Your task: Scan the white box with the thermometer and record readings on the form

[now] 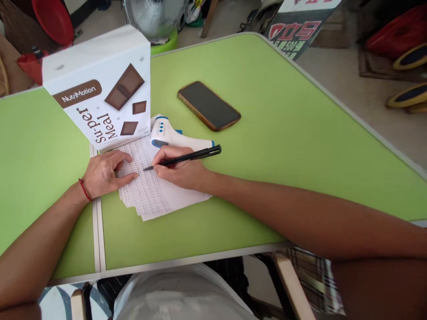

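Observation:
A black pen is gripped in my right hand, its tip at the sheets of paper. Rows of small handwriting cover the left part of the top sheet; its right part is blank. My left hand, with a red string bracelet at the wrist, rests on the paper's left edge, thumb and fingers apart and holding nothing. Just beyond my right hand a white and blue handheld thermometer lies across the top of the paper, partly hidden by that hand. Behind my left hand stands a white NutriMotion box.
A dark phone in a brown case lies on the green folding table, beyond the thermometer. A pale seam crosses the table by my left wrist. On the floor behind are a fan and a red basin.

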`<control>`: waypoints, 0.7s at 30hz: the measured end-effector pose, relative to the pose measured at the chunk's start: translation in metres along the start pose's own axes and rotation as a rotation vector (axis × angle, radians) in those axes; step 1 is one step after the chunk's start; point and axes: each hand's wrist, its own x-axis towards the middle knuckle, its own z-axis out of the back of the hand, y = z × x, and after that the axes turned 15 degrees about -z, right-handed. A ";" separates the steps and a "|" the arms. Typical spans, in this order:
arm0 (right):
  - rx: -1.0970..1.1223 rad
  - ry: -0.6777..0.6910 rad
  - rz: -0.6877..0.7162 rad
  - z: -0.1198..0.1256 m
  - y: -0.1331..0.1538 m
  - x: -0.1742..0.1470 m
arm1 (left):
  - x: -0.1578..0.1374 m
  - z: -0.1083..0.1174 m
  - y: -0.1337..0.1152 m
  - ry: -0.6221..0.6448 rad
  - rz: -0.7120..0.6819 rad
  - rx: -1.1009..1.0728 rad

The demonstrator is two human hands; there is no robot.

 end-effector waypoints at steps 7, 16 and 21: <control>-0.179 -0.064 0.066 0.002 0.000 -0.004 | -0.002 -0.001 0.001 0.005 -0.001 0.004; -1.100 0.055 0.675 0.021 0.002 -0.002 | -0.001 -0.003 0.000 -0.012 -0.012 -0.002; -1.103 0.094 0.590 0.035 0.011 -0.003 | -0.001 -0.005 0.001 -0.024 -0.003 0.002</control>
